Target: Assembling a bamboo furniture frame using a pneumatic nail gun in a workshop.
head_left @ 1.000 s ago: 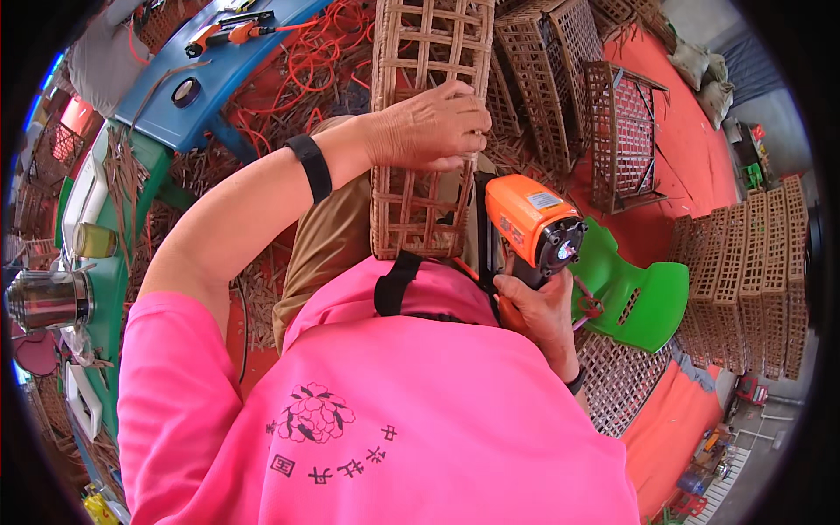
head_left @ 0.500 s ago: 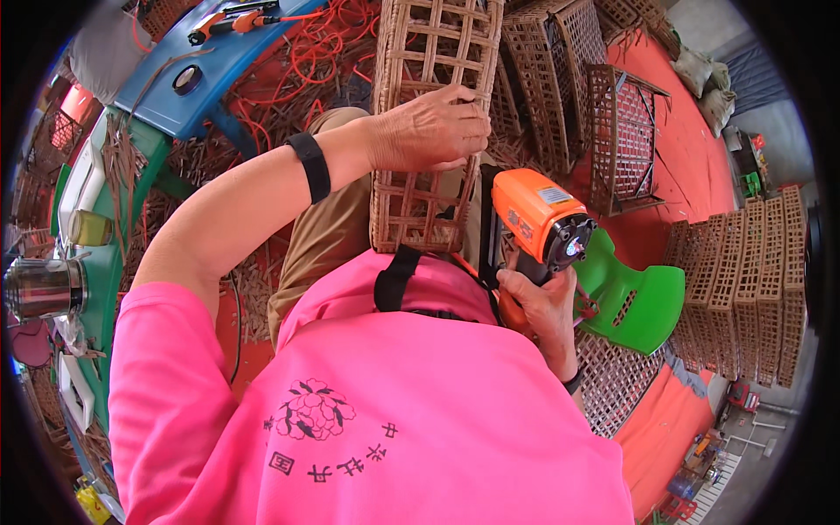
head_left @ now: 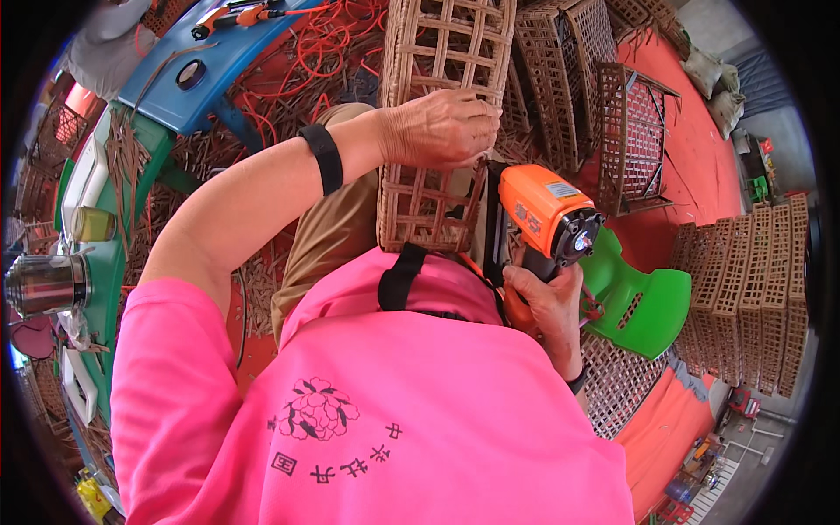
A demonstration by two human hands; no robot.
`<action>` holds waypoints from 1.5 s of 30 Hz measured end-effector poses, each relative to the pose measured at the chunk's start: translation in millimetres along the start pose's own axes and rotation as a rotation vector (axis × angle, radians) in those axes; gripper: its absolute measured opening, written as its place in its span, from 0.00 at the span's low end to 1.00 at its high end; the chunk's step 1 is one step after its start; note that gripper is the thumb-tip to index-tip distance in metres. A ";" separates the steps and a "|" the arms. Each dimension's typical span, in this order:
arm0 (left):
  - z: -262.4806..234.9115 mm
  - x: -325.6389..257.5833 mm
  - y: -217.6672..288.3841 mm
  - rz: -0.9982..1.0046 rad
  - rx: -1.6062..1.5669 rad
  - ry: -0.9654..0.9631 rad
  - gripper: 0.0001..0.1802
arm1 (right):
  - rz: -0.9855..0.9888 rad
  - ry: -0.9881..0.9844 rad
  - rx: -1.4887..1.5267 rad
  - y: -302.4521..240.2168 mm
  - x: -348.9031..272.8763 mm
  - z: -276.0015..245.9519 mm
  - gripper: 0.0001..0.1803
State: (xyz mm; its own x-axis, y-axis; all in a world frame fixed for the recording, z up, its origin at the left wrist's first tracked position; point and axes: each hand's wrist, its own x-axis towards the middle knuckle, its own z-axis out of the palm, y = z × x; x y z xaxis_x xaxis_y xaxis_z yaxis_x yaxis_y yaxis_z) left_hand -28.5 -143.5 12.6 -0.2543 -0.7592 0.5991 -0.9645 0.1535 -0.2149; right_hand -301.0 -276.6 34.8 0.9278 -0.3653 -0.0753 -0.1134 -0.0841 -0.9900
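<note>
A brown woven wicker basket (head_left: 424,206) stands on end in front of my lap, its open lattice side toward me. My left hand (head_left: 446,131) lies across it, fingers curled closed at its right edge. In my right hand (head_left: 553,302) is an orange and black nail gun (head_left: 544,206), gripped by its handle. The gun's black front end is close against the basket's right edge, just below my left fingertips. Whether it touches the weave I cannot tell. What my left fingertips pinch at the edge is hidden.
At right are a green plastic chair (head_left: 643,306) and stacked wicker panels (head_left: 744,293). More baskets (head_left: 569,83) stand beyond. A blue table (head_left: 166,92) at upper left bears another orange tool (head_left: 236,19). Red hose (head_left: 319,48) coils over scattered strips. A metal pot (head_left: 44,287) sits left.
The whole view has shifted slightly to the right. My left fingers have drawn in more tightly at the basket's edge. The nail gun stays beside that edge in my right hand.
</note>
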 end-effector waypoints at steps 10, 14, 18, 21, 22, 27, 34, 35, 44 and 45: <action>0.4 -3.0 5.3 -0.006 0.047 -0.025 0.15 | 0.000 0.018 0.033 -3.6 -0.2 6.9 0.11; 2.9 -3.7 6.5 0.007 0.061 -0.024 0.16 | -0.002 0.032 -0.047 4.6 1.4 3.2 0.11; 3.4 -3.5 6.9 -0.018 0.056 -0.009 0.16 | 0.034 0.046 -0.079 4.5 3.1 5.3 0.11; 0.3 -2.5 5.1 -0.040 0.030 -0.018 0.15 | -0.017 0.091 -0.111 5.7 3.6 10.7 0.10; -0.9 -1.4 4.1 -0.042 0.028 -0.015 0.15 | -0.060 0.098 -0.152 1.3 3.8 14.4 0.10; -24.1 5.8 -12.1 -0.267 -0.019 0.202 0.15 | -0.026 0.114 -0.182 8.5 2.9 14.9 0.09; -31.9 -22.6 -64.7 -1.011 0.092 0.329 0.48 | -0.021 0.184 -0.380 17.5 52.7 18.6 0.11; -25.0 -18.2 -57.3 -1.217 -0.068 0.304 0.49 | 0.017 0.168 -0.344 20.6 58.4 15.9 0.11; -27.6 5.8 -8.6 -0.311 0.019 0.330 0.14 | 0.058 0.212 -0.132 -3.5 33.2 -2.6 0.13; -23.5 5.4 -3.1 -0.305 0.013 0.327 0.14 | 0.061 0.220 -0.128 -5.9 27.5 -4.3 0.13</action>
State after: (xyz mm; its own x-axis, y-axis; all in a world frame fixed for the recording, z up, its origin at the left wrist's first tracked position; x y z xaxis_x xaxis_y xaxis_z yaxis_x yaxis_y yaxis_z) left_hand -28.6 -133.1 34.6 0.0305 -0.5286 0.8484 -0.9984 -0.0559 0.0011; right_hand -276.4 -290.1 39.1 0.8200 -0.5648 -0.0927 -0.2235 -0.1670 -0.9603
